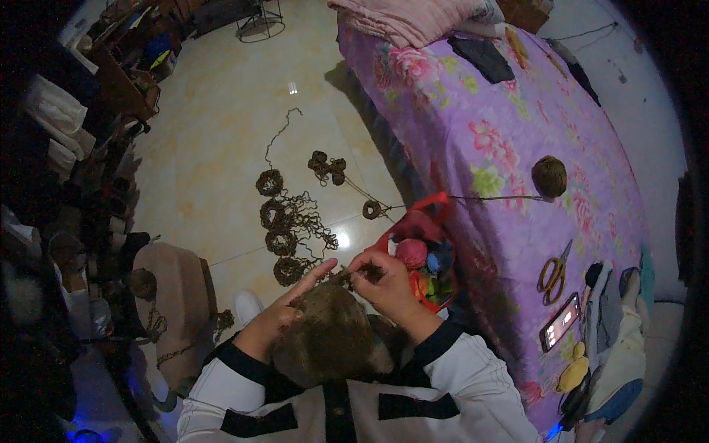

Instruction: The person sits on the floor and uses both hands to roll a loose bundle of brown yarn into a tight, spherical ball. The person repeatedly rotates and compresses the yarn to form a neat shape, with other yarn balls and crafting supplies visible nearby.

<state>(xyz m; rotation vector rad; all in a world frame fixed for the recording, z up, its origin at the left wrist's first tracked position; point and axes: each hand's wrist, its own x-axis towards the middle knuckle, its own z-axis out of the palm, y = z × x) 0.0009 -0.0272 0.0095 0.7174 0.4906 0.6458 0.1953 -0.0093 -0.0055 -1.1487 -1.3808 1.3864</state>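
A rounded brown knitted or crocheted piece (329, 335) rests over my lap. My left hand (285, 318) grips its left edge, with the index finger stretched out toward the work. At its top edge my right hand (382, 279) pinches a thin tool (344, 270), perhaps a crochet hook; the fingers hide most of it. Just beyond my right hand is a red bag (443, 206) holding a pink yarn ball (411, 253) and a blue one (436, 260). A brown yarn ball (549, 176) lies on the bed, its strand running left to the bag's handle.
Brown yarn rings (270, 215) with crinkled strands lie on the tiled floor (221, 144); smaller coils (328, 167) are beside them. At right, the floral-covered bed (443, 133) bears scissors (553, 277), a lit phone (559, 322) and clothes (623, 343). A covered stool (177, 310) stands at left.
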